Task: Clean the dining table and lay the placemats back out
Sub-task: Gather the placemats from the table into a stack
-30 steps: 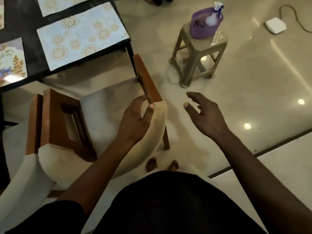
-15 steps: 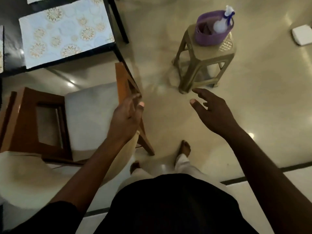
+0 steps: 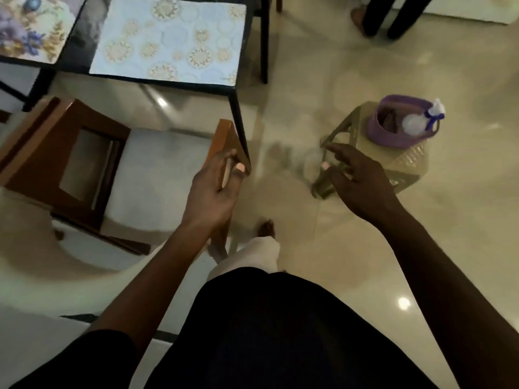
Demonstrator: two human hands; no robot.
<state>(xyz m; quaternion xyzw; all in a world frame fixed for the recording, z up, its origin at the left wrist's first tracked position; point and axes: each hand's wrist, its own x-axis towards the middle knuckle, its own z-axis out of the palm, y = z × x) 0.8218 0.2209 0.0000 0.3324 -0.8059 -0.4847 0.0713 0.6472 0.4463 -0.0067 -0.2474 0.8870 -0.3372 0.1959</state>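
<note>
1. Beside the dining table [image 3: 82,49], my left hand [image 3: 213,189] grips the chair [image 3: 224,136] by its wooden back; a careless drag could clip my bare foot [image 3: 266,228] or bang the table leg.
2. Right hand [image 3: 362,183] free, fingers loosely spread over the stool [image 3: 407,167]; a wide swing could topple the spray bottle [image 3: 415,123] in its basket [image 3: 393,137].
3. Placemats [image 3: 168,37] lie flat on the table, beyond the chair.

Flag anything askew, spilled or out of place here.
Nothing looks spilled or damaged. The chair stands pulled out from the table, turned at an angle to it, the left hand holding its wooden frame. The blue placemat and floral placemat lie flat. The spray bottle leans in the basket.
</note>
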